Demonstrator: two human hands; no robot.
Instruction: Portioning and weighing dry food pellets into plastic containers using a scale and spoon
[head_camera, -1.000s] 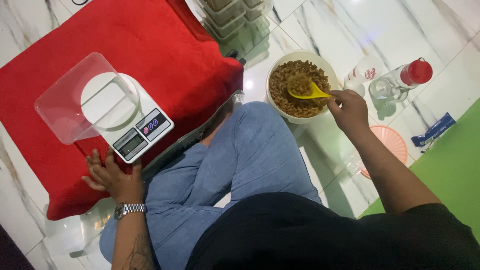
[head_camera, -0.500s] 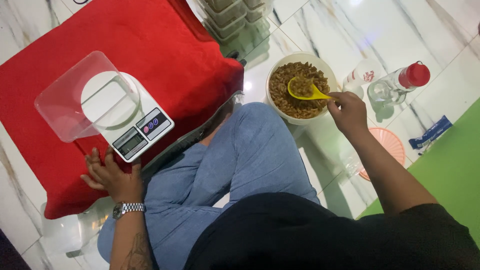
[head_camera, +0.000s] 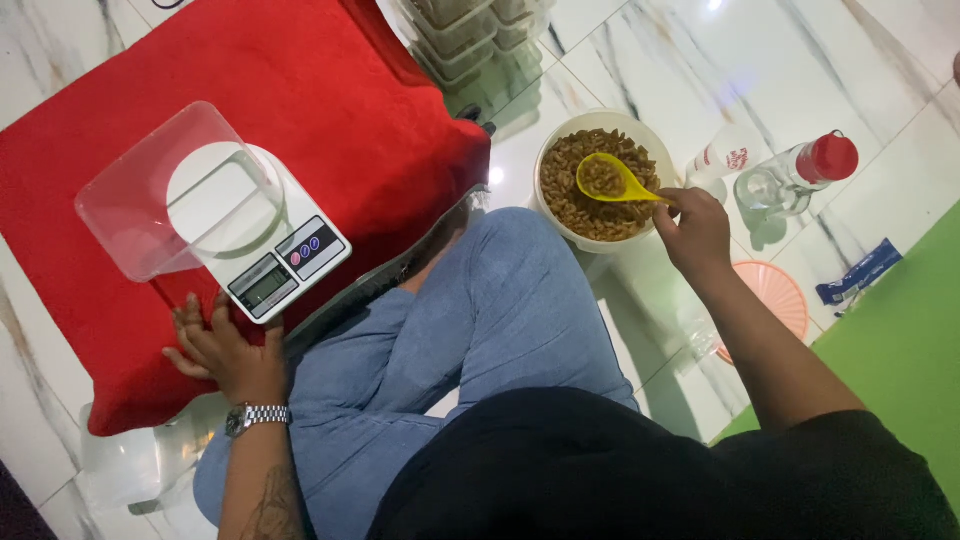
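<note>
On the pale marble floor, a seated person lifts a yellow spoon (head_camera: 607, 180) of brown snack pieces above a round white bowl (head_camera: 598, 178).

The right hand (head_camera: 694, 232) is closed around the glossy plastic spoon's handle, its scoop heaped and held over the bowl's crumbly, ridged filling; half a second ago the spoon sat slightly lower and flatter in the heap. The left hand (head_camera: 222, 350), fingers spread flat and gripping nothing, has stayed resting on the soft red cloth (head_camera: 330, 100) just beside a white digital scale (head_camera: 258, 240), which carries a clear square plastic container (head_camera: 165, 190). Past the bowl stand a clear bottle with a red cap (head_camera: 800, 175) and a white cup (head_camera: 725, 160); stacked containers (head_camera: 470, 25) sit near the cloth's far edge. The blue-jeaned knee (head_camera: 500, 300) lies between bowl and scale.
</note>
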